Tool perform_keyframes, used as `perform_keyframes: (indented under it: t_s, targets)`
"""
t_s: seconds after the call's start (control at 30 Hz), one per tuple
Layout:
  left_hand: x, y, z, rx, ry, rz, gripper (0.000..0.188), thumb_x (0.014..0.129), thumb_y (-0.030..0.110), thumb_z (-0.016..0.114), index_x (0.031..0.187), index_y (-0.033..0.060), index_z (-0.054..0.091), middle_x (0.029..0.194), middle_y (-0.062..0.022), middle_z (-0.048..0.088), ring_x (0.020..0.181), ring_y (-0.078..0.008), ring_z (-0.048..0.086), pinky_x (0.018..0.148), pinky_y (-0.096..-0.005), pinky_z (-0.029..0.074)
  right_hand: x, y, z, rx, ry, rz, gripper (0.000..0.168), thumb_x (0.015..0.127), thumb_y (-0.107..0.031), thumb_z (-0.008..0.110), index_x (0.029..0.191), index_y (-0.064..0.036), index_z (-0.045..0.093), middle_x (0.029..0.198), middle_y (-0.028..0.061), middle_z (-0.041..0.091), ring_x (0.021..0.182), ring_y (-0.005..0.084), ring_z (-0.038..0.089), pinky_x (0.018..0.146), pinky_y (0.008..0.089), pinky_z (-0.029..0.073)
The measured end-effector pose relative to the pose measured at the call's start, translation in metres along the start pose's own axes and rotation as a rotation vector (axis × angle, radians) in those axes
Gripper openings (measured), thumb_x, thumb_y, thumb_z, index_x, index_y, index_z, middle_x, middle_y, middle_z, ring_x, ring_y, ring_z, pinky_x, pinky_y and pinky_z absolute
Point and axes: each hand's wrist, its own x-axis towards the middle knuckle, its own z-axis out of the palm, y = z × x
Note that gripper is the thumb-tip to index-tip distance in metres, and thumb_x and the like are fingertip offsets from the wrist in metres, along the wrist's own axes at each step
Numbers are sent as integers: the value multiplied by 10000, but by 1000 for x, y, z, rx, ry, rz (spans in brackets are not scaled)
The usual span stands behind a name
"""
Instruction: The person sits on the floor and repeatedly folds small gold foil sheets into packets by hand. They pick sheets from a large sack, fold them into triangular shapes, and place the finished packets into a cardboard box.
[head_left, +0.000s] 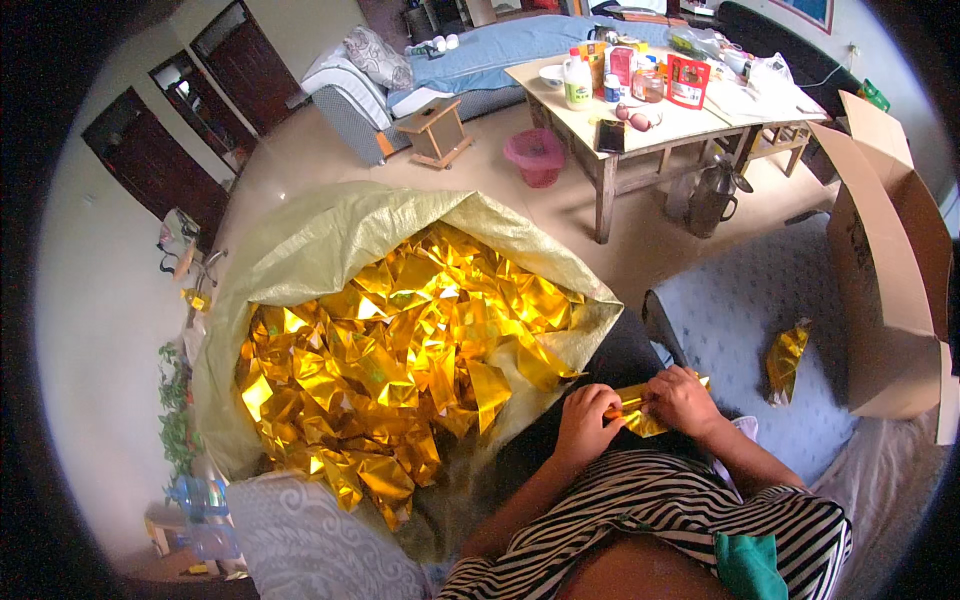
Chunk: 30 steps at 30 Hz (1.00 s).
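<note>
Above my lap, my left hand (590, 418) and my right hand (681, 399) both grip a piece of shiny gold foil paper (646, 424), one at each end. Its exact fold is partly hidden by my fingers. To the left of my hands stands a large woven plastic sack (300, 247), its mouth wide open, full of folded gold foil pieces (405, 352). One gold strip lies over the sack's near right edge. A single folded gold foil piece (786, 364) lies on the blue padded seat at my right.
An open cardboard box (877, 285) stands on the right side of the blue seat (735, 300). Beyond are a wooden table (577, 124) with bottles and packets, a pink plastic basket (536, 154) and a metal jug (711, 199) on the floor. A patterned cushion (322, 540) is at lower left.
</note>
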Motion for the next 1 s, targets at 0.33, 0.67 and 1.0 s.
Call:
perform_keyframes:
  t_s: [0.33, 0.67, 1.0]
  targets:
    - [-6, -18, -22, -1261, 117, -289, 171, 918, 49, 704, 1046, 74, 594, 1134, -73, 649, 1099, -205, 607, 967, -346, 474, 34, -3, -43, 1221, -308, 259, 244, 963, -190, 696, 1156, -68, 609, 881, -41, 630, 816, 68, 580, 732, 235, 476]
    - [-16, -39, -20, -1982, 248, -336, 304, 948, 129, 682, 1246, 118, 625, 1249, -17, 652, 1117, -186, 620, 882, -308, 528, 28, 16, -20, 1944, -161, 308, 179, 901, -206, 753, 1011, -114, 646, 1017, 24, 689, 928, 164, 660, 789, 316, 548]
    - [-16, -26, -33, -1795, 172, -304, 267, 909, 175, 748, 1161, 148, 665, 1125, 6, 693, 986, -161, 666, 805, -318, 563, 29, 16, -15, 2035, -210, 322, 180, 913, -200, 736, 1002, -102, 613, 980, 42, 663, 876, 199, 670, 826, 371, 564]
